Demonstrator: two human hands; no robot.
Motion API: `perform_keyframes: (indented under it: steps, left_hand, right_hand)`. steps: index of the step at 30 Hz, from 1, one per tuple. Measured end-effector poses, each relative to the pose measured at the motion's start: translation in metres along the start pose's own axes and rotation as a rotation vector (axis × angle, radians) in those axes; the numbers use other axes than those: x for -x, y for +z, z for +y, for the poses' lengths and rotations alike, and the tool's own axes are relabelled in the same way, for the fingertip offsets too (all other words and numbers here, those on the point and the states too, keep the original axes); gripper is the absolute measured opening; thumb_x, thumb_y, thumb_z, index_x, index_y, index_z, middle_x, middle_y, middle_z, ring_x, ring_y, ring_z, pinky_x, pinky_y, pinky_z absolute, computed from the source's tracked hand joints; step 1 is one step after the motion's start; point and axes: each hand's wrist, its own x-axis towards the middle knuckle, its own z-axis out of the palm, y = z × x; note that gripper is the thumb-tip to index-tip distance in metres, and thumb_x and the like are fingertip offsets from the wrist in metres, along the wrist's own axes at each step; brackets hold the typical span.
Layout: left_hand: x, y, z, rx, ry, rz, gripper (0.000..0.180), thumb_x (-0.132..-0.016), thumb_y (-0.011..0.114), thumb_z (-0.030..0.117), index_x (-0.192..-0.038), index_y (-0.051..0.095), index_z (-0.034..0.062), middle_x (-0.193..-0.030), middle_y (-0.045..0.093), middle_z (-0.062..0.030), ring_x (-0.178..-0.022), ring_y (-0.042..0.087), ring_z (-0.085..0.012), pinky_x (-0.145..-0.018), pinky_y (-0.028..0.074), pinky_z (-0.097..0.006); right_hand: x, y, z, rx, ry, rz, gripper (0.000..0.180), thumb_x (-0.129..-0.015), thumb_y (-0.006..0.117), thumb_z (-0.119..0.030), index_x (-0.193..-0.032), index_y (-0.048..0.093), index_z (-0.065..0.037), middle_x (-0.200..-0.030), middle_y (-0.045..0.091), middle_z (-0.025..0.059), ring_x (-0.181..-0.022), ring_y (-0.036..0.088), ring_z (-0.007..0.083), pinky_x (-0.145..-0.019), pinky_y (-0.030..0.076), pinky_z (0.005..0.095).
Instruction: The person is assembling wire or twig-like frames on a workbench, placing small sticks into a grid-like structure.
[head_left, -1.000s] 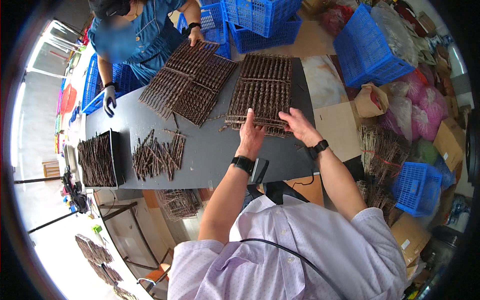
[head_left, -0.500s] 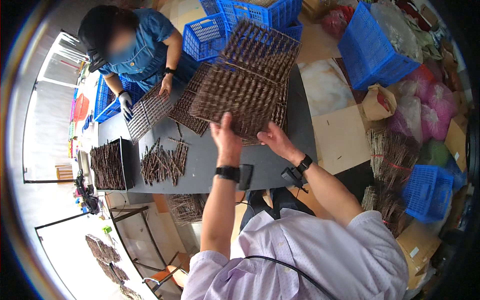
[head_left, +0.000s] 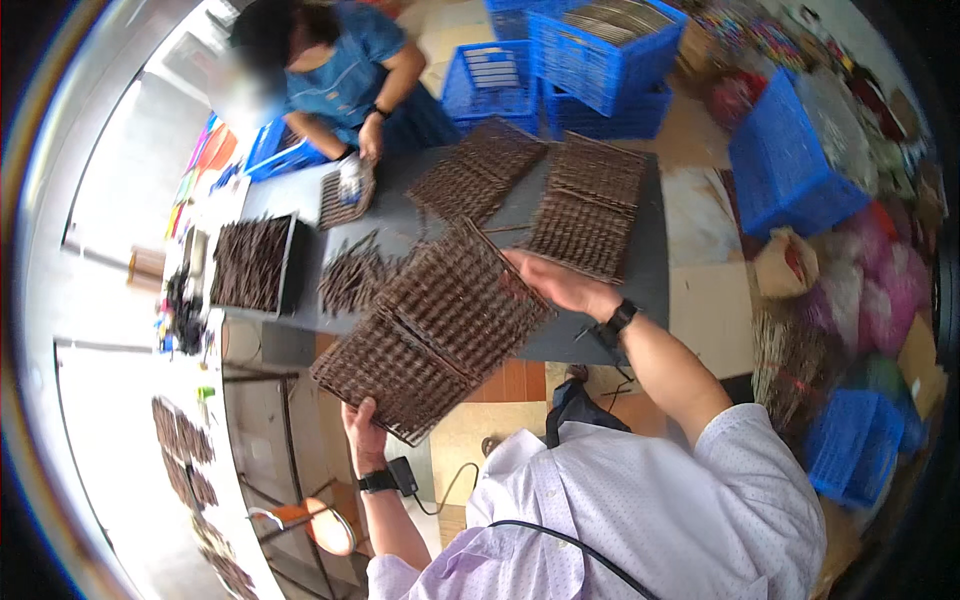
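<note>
My left hand (head_left: 365, 432) grips the near left corner of a dark brown woven twig panel (head_left: 440, 325), thumb on its upper face. At the panel's far right edge, my right hand (head_left: 562, 282) holds on, some of its fingers hidden by the weave. The panel is a rectangle with a bar across its middle, held aslant above the table's front edge. Two similar panels lie beyond it: one woven panel (head_left: 478, 165) at the far middle and another woven panel (head_left: 588, 205) beside my right hand.
A loose heap of short twigs (head_left: 350, 275) lies on the grey table (head_left: 395, 185), right of a black tray (head_left: 290, 270) full of twigs. Across the table, a co-worker (head_left: 350, 70) handles a smaller-looking panel (head_left: 340, 200). Blue crates (head_left: 490, 85) stand behind; another crate (head_left: 790, 160) is at right.
My hands have brought the panel leftward and nearer to me, turning it aslant. My left hand has moved to its near left corner. The co-worker's panel has turned, and the view has shifted.
</note>
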Motion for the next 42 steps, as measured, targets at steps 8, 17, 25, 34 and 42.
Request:
perform_keyframes:
  steps: [8, 17, 25, 34, 42]
  left_hand:
    - [0.198, -0.160, -0.011, 0.318, 0.098, 0.375, 0.053, -0.083, 0.063, 0.002, -0.133, 0.044, 0.0001, -0.126, 0.058, -0.0158, -0.111, 0.060, -0.0307, -0.095, 0.051, -0.046]
    - [0.354, -0.323, -0.062, 0.254, 0.232, 0.921, 0.048, -0.085, 0.066, 0.017, -0.126, 0.048, -0.0017, -0.116, 0.060, -0.0108, -0.104, 0.057, -0.0211, -0.092, 0.048, -0.035]
    - [0.432, -0.376, -0.100, 0.132, 0.319, 1.698, 0.035, -0.096, 0.061, 0.025, -0.118, 0.051, -0.0012, -0.093, 0.063, -0.0055, -0.085, 0.056, -0.0122, -0.076, 0.046, -0.028]
    - [0.561, -0.457, -0.101, -0.067, 0.127, 2.392, 0.041, -0.093, 0.062, 0.024, -0.121, 0.054, -0.0046, -0.105, 0.063, -0.0103, -0.095, 0.056, -0.0176, -0.084, 0.046, -0.033]
    - [0.628, -0.521, -0.045, -0.083, -0.028, 2.394, 0.047, -0.093, 0.057, 0.030, -0.121, 0.052, -0.0081, -0.104, 0.064, -0.0247, -0.095, 0.061, -0.0330, -0.085, 0.047, -0.039]
  right_hand:
    - [-0.046, 0.263, -0.010, 0.534, -0.033, -0.267, 0.063, -0.098, 0.048, -0.046, -0.132, 0.037, 0.007, -0.086, 0.060, 0.0325, -0.089, 0.063, 0.0441, -0.072, 0.047, 0.0477]
    - [-0.063, 0.524, 0.015, 0.369, -0.174, -0.474, 0.037, -0.096, 0.054, -0.032, -0.110, 0.045, 0.002, -0.088, 0.060, 0.0287, -0.081, 0.062, 0.0413, -0.070, 0.047, 0.0446]
    - [-0.093, 0.713, 0.050, 0.443, -0.287, -0.912, 0.056, -0.098, 0.051, -0.038, -0.127, 0.042, 0.009, -0.106, 0.059, 0.0353, -0.106, 0.057, 0.0481, -0.087, 0.045, 0.0460]
    - [-0.051, 0.972, 0.011, 0.392, -0.220, -1.363, 0.035, -0.096, 0.054, -0.030, -0.111, 0.047, 0.001, -0.097, 0.062, 0.0310, -0.098, 0.059, 0.0474, -0.082, 0.046, 0.0478]
    - [-0.031, 1.140, -0.015, 0.028, 0.590, -1.701, 0.062, -0.103, 0.030, -0.051, -0.134, 0.049, -0.001, -0.126, 0.058, 0.0090, -0.113, 0.055, 0.0176, -0.099, 0.042, 0.0315]
